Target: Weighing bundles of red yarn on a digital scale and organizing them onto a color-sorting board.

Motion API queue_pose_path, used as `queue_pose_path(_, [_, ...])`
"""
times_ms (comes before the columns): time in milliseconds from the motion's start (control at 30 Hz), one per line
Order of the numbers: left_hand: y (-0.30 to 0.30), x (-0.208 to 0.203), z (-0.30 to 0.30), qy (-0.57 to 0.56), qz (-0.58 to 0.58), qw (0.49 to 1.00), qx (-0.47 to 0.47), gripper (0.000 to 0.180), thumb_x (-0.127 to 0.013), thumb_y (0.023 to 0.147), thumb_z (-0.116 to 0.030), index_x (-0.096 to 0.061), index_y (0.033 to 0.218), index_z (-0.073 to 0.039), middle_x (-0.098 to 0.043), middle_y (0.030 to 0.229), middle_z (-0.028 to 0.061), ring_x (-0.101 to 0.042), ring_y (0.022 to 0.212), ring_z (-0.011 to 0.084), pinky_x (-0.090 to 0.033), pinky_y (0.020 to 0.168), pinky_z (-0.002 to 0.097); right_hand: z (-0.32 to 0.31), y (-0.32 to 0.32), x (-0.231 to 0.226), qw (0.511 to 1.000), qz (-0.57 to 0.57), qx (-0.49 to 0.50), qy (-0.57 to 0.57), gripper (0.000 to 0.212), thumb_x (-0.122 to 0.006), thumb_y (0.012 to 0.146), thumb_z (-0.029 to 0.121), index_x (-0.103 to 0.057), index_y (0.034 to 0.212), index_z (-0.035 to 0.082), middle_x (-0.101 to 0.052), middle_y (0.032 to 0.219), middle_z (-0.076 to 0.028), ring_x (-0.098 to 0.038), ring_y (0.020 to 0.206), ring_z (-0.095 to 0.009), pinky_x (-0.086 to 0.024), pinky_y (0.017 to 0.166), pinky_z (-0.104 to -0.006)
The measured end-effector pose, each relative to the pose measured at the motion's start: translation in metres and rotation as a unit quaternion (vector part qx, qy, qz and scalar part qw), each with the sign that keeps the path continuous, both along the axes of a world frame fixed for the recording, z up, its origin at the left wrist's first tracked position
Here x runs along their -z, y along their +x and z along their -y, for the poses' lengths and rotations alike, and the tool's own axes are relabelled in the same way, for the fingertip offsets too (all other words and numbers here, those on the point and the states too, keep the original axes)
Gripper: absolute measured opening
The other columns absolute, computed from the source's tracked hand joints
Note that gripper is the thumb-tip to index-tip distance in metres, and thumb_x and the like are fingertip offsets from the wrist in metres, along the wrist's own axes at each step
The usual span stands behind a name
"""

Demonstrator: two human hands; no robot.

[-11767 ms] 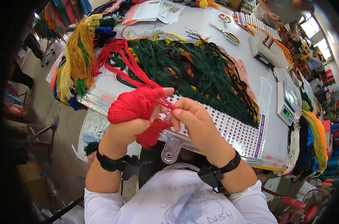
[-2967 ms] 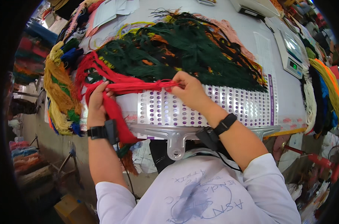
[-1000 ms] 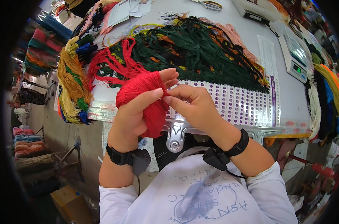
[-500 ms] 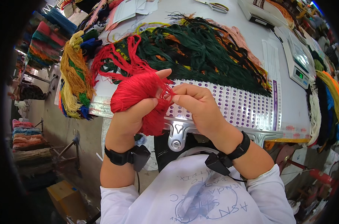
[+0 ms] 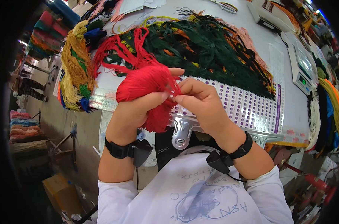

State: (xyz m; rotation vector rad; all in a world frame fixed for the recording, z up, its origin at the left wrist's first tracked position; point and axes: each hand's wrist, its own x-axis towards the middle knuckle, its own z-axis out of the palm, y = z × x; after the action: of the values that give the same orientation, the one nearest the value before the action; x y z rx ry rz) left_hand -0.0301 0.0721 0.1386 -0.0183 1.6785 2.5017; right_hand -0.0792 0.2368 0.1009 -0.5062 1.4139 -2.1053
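Note:
A thick bundle of red thread [image 5: 142, 83] is gripped in my left hand [image 5: 134, 108], with the thumb pressed across its near side and a finger sticking out past the top. Its loose strands trail away to the far left over the other threads. My right hand [image 5: 202, 98] pinches some red strands between thumb and fingertips at the bundle's right end. Both hands hover just in front of a white strip card with rows of purple-ringed holes [image 5: 238, 106]. Dark green threads [image 5: 199, 48], mixed with black, orange and yellow, hang from the card's far side across the table.
A metal clip bar [image 5: 180, 136] runs along the near table edge. Yellow and tan skeins [image 5: 77, 63] hang at the left. Scissors [image 5: 226, 6] lie at the back, with a digital scale [image 5: 300, 74] to the right. More skeins [image 5: 331, 112] drape over the right edge.
The view has shifted slightly, so table things sit a little further right. My left hand has tilted the red bundle up a little; both hands keep their grip.

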Motion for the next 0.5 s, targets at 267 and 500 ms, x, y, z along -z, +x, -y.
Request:
queue_pose_path(267, [-0.0039,0.0042,0.0027,-0.029,-0.040,0.999,-0.023,0.055,-0.059,0.074,-0.005,-0.045,0.126,0.003,-0.058,0.094,0.0050,-0.055,0.087,0.0123,-0.043,0.081,0.0263,0.0016,-0.0002,-0.0045,0.999,0.039,-0.010,-0.002,0.006,-0.061,0.081,0.006,-0.063,0.083,0.000,-0.058,0.075,0.001,-0.050,0.070,-0.003,-0.040,0.062,-0.0194])
queue_pose_path(500, [-0.0031,0.0072,0.0028,-0.058,-0.037,0.997,-0.026,0.053,-0.063,0.073,-0.001,-0.047,0.124,0.003,-0.058,0.097,0.0048,-0.054,0.088,0.0111,-0.044,0.081,0.0265,0.0037,-0.0013,0.0009,0.999,0.030,0.011,0.013,0.003,-0.058,0.079,0.002,-0.060,0.079,0.001,-0.056,0.073,0.002,-0.048,0.067,-0.003,-0.038,0.059,-0.0190])
